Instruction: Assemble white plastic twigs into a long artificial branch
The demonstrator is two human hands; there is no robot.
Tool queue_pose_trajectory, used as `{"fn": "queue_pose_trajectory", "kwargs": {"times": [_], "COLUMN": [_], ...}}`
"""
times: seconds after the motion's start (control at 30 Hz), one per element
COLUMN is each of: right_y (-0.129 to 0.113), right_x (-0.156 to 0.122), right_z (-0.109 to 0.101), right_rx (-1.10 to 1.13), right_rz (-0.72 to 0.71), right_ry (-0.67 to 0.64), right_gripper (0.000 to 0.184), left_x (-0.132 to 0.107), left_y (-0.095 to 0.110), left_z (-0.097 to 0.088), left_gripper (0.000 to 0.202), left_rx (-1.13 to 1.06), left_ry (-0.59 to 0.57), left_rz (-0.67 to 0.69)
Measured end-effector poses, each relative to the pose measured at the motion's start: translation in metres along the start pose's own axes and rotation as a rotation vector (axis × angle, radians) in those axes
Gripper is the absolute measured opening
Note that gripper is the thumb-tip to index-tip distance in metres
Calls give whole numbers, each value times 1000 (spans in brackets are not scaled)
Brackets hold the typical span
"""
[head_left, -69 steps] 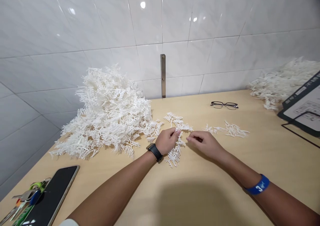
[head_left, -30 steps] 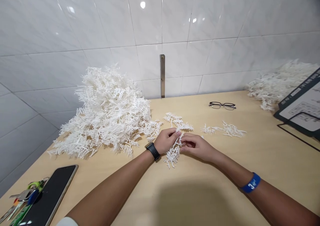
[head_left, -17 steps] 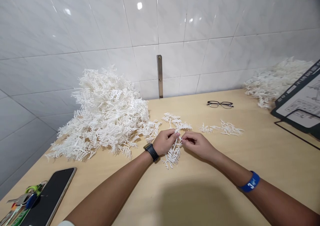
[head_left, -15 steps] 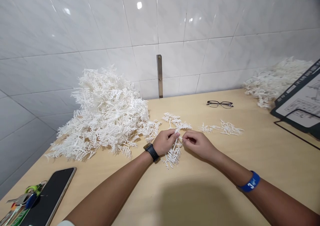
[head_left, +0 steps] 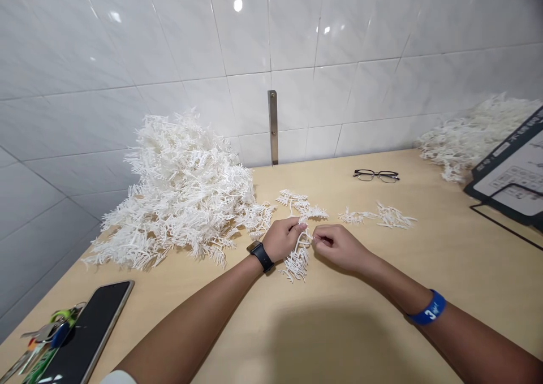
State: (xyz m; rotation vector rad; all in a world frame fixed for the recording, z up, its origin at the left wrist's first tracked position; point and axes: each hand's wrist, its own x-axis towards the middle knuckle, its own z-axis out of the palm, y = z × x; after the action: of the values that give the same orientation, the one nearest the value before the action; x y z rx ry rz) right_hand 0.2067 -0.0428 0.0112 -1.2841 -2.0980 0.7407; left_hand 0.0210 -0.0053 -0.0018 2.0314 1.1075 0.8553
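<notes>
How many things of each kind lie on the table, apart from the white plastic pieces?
Phone: 1
Bunch of keys: 1
Pair of glasses: 1
Black-framed board: 1
Total: 4

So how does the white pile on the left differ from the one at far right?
The left pile is tall and heaped against the wall; the far-right pile is lower and partly hidden behind a dark board. The left pile sits nearer the hands. Both are white branched plastic sprigs on the wooden table.
</notes>
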Motion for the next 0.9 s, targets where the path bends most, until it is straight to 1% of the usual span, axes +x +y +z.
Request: {"fn": "queue_pose_trajectory", "kwargs": {"times": [0.07,0.1,0.13,0.17,0.2,0.27,0.3,0.37,0.43,0.5,0.53,0.57,0.63,0.7,0.77,0.83,0.9], "right_y": [-1,-2,-2,-2,-1,4,8,18,28,35,37,37,32,23,14,7,4], "right_x": [-3,-5,-7,-8,-8,-5,-3,1,3,4,3,3,2,2,2,2,2], "right_z": [-2,-4,-6,-9,-11,-18,-22,-30,-39,-45,-47,-47,-44,-36,-26,-17,-11], "right_rx": [6,16,27,30,17,-73,-145,-295,-404,-459,-462,-444,-342,-192,-66,10,51], "right_rz": [1,0,1,6,14,55,92,206,352,463,489,489,412,278,150,70,36], "right_ry": [-24,-30,-24,-5,27,114,154,208,231,267,289,303,293,237,173,122,93], "right_gripper": [20,19,18,17,17,20,24,29,31,29,28,28,30,32,29,23,20], "left_x": [3,5,6,7,7,5,4,3,3,4,4,4,5,4,3,2,1], "left_y": [-3,-4,-5,-6,-5,-3,-2,0,0,-1,-2,-3,-3,-3,-1,1,4], "left_z": [-3,-4,-6,-6,-7,-6,-5,-3,-3,-3,-3,-3,-3,-3,-3,-4,-4], "left_gripper": [41,39,38,38,39,40,40,41,36,32,33,36,37,37,37,38,39], "left_rx": [-6,-18,-22,-19,-22,-55,-73,-133,-248,-354,-382,-395,-405,-435,-465,-471,-450], "left_ry": [57,126,174,189,172,54,5,-7,-23,-66,-90,-107,-132,-152,-166,-171,-182], "left_rz": [-35,-81,-120,-130,-114,-59,-54,-65,-91,-115,-119,-118,-102,-91,-87,-85,-85]}}
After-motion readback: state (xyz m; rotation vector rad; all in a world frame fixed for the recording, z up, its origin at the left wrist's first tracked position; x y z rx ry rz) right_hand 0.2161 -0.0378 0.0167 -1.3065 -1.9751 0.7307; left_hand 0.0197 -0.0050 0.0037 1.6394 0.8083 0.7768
